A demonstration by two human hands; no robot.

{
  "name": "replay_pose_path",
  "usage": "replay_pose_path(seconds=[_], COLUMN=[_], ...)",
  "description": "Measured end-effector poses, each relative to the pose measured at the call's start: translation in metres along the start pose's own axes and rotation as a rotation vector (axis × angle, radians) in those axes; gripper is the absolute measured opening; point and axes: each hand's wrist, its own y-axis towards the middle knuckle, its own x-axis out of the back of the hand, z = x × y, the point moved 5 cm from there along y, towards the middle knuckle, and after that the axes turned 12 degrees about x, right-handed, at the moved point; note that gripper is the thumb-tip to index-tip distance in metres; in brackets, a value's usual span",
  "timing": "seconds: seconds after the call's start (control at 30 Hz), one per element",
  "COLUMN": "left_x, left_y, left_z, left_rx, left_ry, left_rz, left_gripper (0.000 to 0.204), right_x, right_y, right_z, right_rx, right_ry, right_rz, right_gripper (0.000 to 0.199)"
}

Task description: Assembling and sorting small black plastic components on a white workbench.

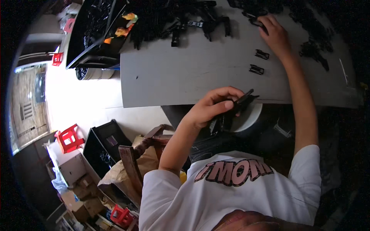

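Left grip (216,107) around black parts (243,100), wooden chair (132,166) and black crate (101,143) leftward.

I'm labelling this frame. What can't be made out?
In the head view:
Black object in the left hand: fingers cover part; number of pieces unclear.
Black piece at the right hand: dark against dark, grip unclear.
White container: partly hidden behind the table.
Black pile: cut off by the upper edge.

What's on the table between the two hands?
Two small black pieces, apart from each other, lie on the grey table between the left hand and the right hand, as the head view shows.
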Motion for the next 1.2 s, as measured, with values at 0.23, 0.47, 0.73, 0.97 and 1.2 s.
replay_pose_path(seconds=[0.23, 0.47, 0.73, 0.97, 1.2], left_x=[-0.001, -0.018, -0.025, -0.030, -0.031], left_y=[0.003, 0.017, 0.018, 0.019, 0.014], left_z=[-0.003, 0.015, 0.018, 0.019, 0.017], left_rx=[-0.103, -0.081, -0.138, -0.219, -0.221], left_ry=[0.381, 0.901, 1.014, 1.083, 1.053], left_rz=[-0.105, -0.089, -0.261, -0.297, -0.340], left_gripper=[0.036, 0.028, 0.026, 0.024, 0.023], right_x=[0.031, 0.033, 0.035, 0.037, 0.036], right_y=[-0.030, -0.066, -0.046, -0.034, -0.027], right_z=[0.013, -0.003, 0.018, 0.030, 0.041], right_rx=[-0.221, -0.534, -0.236, -0.289, -0.269], right_ry=[0.260, 0.124, 0.027, 0.045, 0.181], right_rz=[-0.292, 0.074, -0.023, -0.088, -0.015], right_gripper=[0.023, 0.033, 0.036, 0.030, 0.028])
